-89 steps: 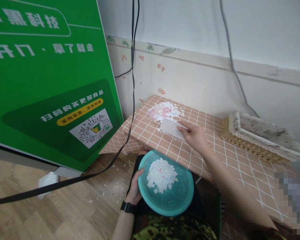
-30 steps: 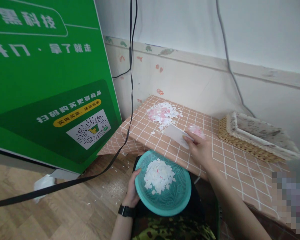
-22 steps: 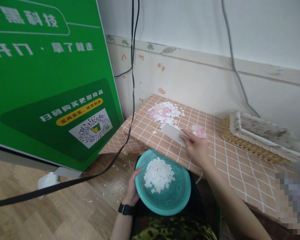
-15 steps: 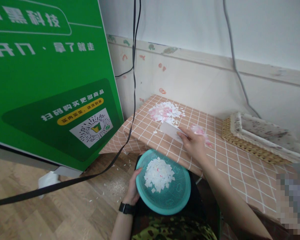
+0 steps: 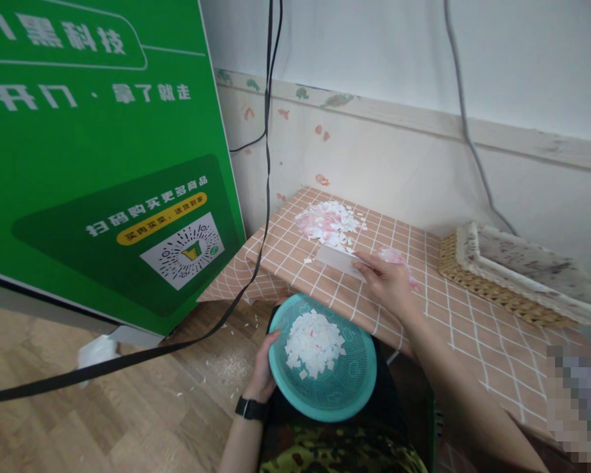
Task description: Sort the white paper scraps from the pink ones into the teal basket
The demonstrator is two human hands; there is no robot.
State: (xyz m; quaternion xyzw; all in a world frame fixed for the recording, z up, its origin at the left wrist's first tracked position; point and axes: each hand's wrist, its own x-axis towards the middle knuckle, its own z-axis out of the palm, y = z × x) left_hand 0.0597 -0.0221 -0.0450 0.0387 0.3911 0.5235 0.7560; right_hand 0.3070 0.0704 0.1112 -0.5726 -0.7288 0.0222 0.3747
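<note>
My left hand (image 5: 264, 366) grips the left rim of a teal plastic colander (image 5: 342, 394), its thumb over the edge. Inside the colander lies a heap of small white paper scraps (image 5: 314, 345) with a few pink bits. Above the tabletop's front part, my right hand (image 5: 385, 281) pinches a flat, whitish rectangular card or scraper (image 5: 339, 261) by its right end. Just beyond the card's far edge is a loose pile of white and pink scraps (image 5: 328, 222). A smaller pink clump (image 5: 393, 256) lies behind my right hand, which partly hides it.
A brown checked cloth (image 5: 465, 315) covers the table against the wall. On its right stands a wicker basket (image 5: 497, 295) with a floral lining. A green cabinet (image 5: 103, 144) fills the left; a black strap (image 5: 211, 336) hangs across. Scraps dot the wooden floor (image 5: 192, 420).
The card has tilted a little flatter, and my right hand has shifted slightly nearer to me. My left hand keeps the colander in place. The view has moved slightly.
</note>
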